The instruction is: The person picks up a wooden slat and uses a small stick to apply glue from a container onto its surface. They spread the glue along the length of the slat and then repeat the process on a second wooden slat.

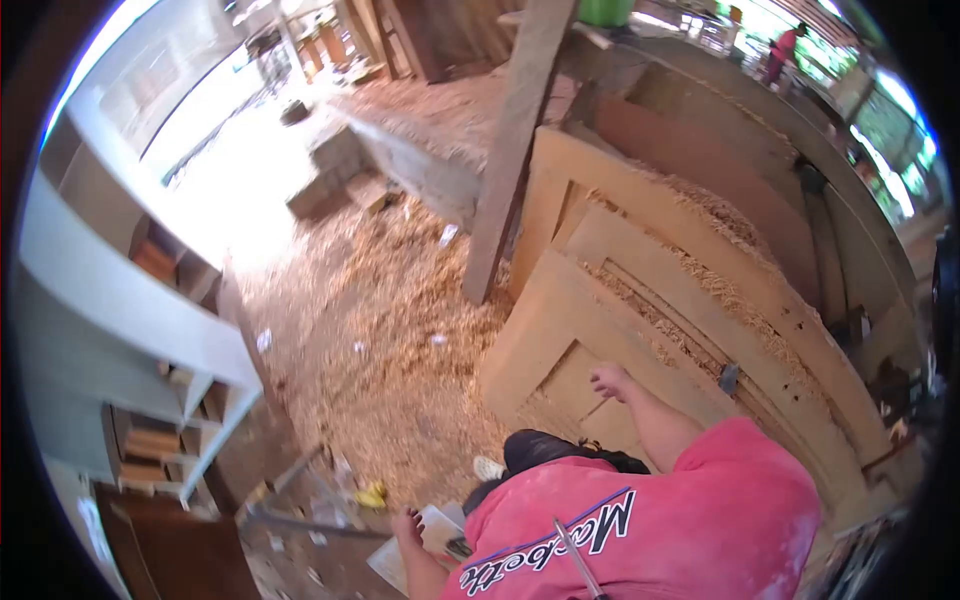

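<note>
— Where is the right hand [610, 381] seen?

— It is held over the front panel [600, 330], the nearest of three wooden panels laid in overlap. The fingers look loosely bent; whether they are clamped on anything, or whether the wood is touched, cannot be told.

— And the other two?

— Just behind the front panel the middle panel [615, 242] is partly covered, and behind that the back panel [545, 190] is seen. Wood shavings [705, 275] are strewn along both. A small grey object [730, 378] is seen on the wood, to the right of the front panel's recess.

— What about the left hand [408, 527]?

— It is held apart from the right one, below and to the left of the front panel, near the pink shirt [640, 545]. A pale sheet [437, 528] is seen just beside it. Whether anything is gripped there cannot be told.

— What else is found around the front panel?

— To its left, the floor [400, 300] is covered with more shavings, and a yellow item [372, 495] is seen lower down. Farther left, a white shelf unit [120, 290] is seen. Above it a wooden post [515, 150] is leaned, and far behind, another person [783, 52] is seen.
</note>
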Available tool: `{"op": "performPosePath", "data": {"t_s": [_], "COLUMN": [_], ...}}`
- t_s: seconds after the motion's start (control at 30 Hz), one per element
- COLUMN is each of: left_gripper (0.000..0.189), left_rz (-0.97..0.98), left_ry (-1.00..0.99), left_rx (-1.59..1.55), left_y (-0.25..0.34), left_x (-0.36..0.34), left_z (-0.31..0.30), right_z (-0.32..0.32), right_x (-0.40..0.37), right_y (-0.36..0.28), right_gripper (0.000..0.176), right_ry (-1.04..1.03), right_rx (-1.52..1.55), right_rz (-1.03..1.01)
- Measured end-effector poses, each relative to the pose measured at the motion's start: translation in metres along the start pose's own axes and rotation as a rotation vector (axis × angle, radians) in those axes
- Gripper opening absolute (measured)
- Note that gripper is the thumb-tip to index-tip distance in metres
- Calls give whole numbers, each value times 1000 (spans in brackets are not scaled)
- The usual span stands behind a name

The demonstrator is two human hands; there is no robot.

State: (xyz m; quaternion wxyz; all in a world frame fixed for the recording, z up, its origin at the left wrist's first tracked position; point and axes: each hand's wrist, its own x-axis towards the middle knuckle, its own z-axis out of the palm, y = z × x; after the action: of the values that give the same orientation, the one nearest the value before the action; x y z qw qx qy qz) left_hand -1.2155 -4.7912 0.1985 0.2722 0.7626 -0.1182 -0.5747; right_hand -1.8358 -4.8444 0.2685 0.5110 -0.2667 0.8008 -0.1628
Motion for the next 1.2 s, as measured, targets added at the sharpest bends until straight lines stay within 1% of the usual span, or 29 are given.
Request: {"op": "performPosePath", "data": {"t_s": [0.03,0.07,0.1,0.17,0.23,0.3,0.37,0.4,0.43,0.47,0.5,0.53,0.57,0.63,0.7,0.73,0.8,0.83,0.87,0.93,1.0,1.07,1.1,1.13,1.17,1.2], "left_gripper": [34,34,34,38,40,33,32,32,32,32,32,31,31,31,30,30,30,30,30,29,29,16,24,21,19,18], "left_rz": [34,69,103,156,121,62,-9,-37,-52,-62,-58,-75,-79,-90,-100,-96,-82,-71,-53,1,94,269,257,290,342,452], "left_ry": [-33,-65,-89,-44,-51,10,-26,-64,-102,-143,-160,-180,-196,-175,-169,-167,-158,-162,-160,-163,-164,-87,-44,-157,-121,-177], "left_rx": [-12,-29,-6,-52,-38,-93,-26,27,76,118,153,171,192,226,239,241,241,245,240,226,224,330,645,641,388,254], "left_y": [37,71,105,152,189,206,237,253,271,290,319,340,365,405,440,457,493,508,525,561,597,624,675,695,700,723], "left_x": [16,37,55,85,113,151,182,193,207,217,223,229,233,237,241,252,268,278,287,308,338,389,333,342,347,314], "left_z": [-1,1,6,12,15,22,50,66,83,100,114,130,140,147,163,171,189,199,206,216,227,247,283,294,314,343], "right_z": [-12,-23,-36,-60,-86,-126,-183,-218,-242,-276,-296,-332,-365,-410,-462,-476,-515,-525,-530,-540,-564,-561,-562,-559,-563,-580], "right_x": [-27,-34,-23,-3,6,27,55,79,71,97,104,128,143,131,121,143,153,153,158,171,173,164,158,148,138,130], "right_y": [-43,-80,-105,-142,-198,-262,-321,-347,-384,-406,-434,-459,-482,-540,-592,-614,-650,-664,-675,-675,-660,-648,-641,-635,-618,-585], "right_gripper": [19,17,17,14,11,14,13,15,10,10,15,22,27,30,35,35,39,43,43,39,35,30,29,29,29,29], "right_ry": [85,161,183,394,489,579,659,819,928,955,1028,1275,1343,1638,1898,1885,1821,1643,1652,1577,1377,1387,1355,1353,1368,1321], "right_rx": [438,874,913,753,870,1020,1009,882,730,766,784,596,532,193,-240,-253,-586,-624,-646,-659,-716,-650,-634,-639,-736,-744], "right_rz": [-15,-45,-64,-198,-303,-476,-738,-833,-965,-1078,-1051,-1224,-1265,-1252,-1093,-1101,-524,-306,-317,-176,-185,-314,-385,-390,-331,-293]}}
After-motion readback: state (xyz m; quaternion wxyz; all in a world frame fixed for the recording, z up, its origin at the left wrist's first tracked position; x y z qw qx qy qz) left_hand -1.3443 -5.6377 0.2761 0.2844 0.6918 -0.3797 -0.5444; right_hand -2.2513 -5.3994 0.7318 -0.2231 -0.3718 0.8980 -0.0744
